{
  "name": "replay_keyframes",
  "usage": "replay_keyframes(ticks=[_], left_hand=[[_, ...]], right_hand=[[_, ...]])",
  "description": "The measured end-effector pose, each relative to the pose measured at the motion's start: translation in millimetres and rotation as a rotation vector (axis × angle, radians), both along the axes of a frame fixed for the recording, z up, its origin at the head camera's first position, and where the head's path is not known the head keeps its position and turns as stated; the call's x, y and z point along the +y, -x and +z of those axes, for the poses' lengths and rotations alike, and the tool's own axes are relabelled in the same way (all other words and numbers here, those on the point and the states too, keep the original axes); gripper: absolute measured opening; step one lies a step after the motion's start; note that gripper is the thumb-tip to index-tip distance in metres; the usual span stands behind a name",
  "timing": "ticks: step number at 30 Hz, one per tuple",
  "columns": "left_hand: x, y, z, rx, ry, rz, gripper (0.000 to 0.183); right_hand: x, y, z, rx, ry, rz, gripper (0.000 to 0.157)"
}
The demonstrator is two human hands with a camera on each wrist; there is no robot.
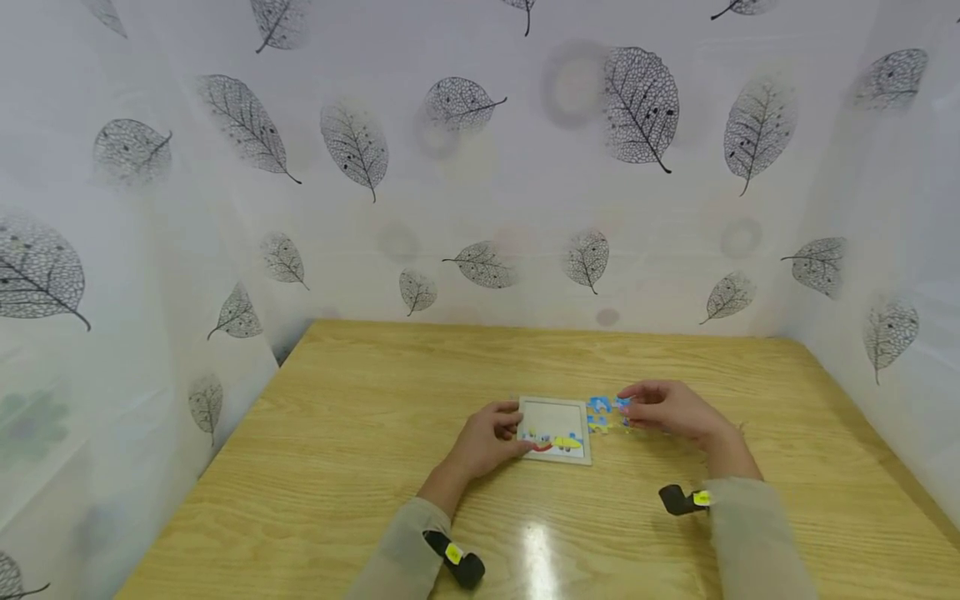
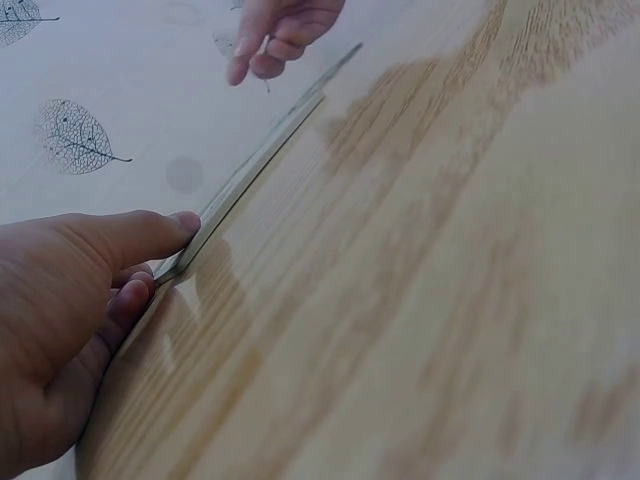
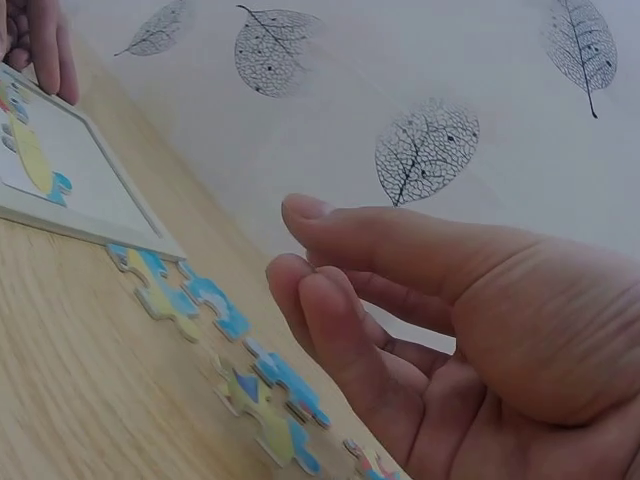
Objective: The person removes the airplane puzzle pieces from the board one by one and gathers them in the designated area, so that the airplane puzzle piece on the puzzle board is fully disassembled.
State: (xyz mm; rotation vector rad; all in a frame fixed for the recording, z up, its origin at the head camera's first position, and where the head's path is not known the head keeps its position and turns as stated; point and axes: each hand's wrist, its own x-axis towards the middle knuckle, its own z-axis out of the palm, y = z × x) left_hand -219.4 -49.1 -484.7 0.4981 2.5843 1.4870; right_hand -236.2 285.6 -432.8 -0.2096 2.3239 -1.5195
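My left hand (image 1: 486, 437) grips the left side of a square puzzle tray (image 1: 553, 461), thumb on the frame and fingers at its outer edge. Along the tray's bottom lie fitted pieces with a yellow and red picture (image 1: 562, 443); its upper part shows bare white. My right hand (image 3: 480, 320) hovers over loose jigsaw pieces right of the tray, thumb and fingertips bent toward each other with a gap and no piece visible between them. Beneath it lie blue-and-yellow pieces (image 3: 265, 415), a blue piece (image 3: 288, 380) and, by the tray, another blue piece (image 3: 215, 300).
A wooden table (image 1: 337, 467) carries everything. Behind it and along both sides hangs a white curtain (image 1: 480, 183) with leaf prints. Each sleeve has a black wrist camera (image 1: 678, 500) on it. A further piece (image 3: 370, 460) lies partly behind the right hand.
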Motion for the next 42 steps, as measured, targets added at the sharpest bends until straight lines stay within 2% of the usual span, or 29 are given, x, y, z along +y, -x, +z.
replay_keyframes(ticks=[7, 12, 20, 25, 34, 42], left_hand=[[0.1, -0.6, 0.7, -0.004, -0.009, -0.005, 0.06], [-0.4, -0.8, 2.4, -0.028, -0.008, 0.006, 0.056], [-0.1, -0.9, 3.3, -0.034, 0.002, 0.023, 0.055], [0.4, -0.8, 3.2, -0.029, -0.001, 0.021, 0.057], [-1.5, -2.2, 4.6, 0.017, 0.012, -0.008, 0.064], [-1.6, -0.7, 6.2, 0.03, 0.013, -0.029, 0.062]], right_hand=[[-18.5, 3.0, -2.3, 0.016, 0.056, 0.015, 0.052], [-26.2, 6.0, -6.0, 0.011, 0.06, 0.036, 0.049], [-43.0, 5.2, -4.6, 0.009, 0.083, 0.085, 0.055], [-56.2, 3.3, -4.6, 0.019, 0.098, 0.124, 0.055], [-83.8, 0.5, -12.2, 0.022, 0.11, 0.252, 0.048], [-99.1, -4.1, -15.5, 0.027, 0.088, 0.28, 0.043]])
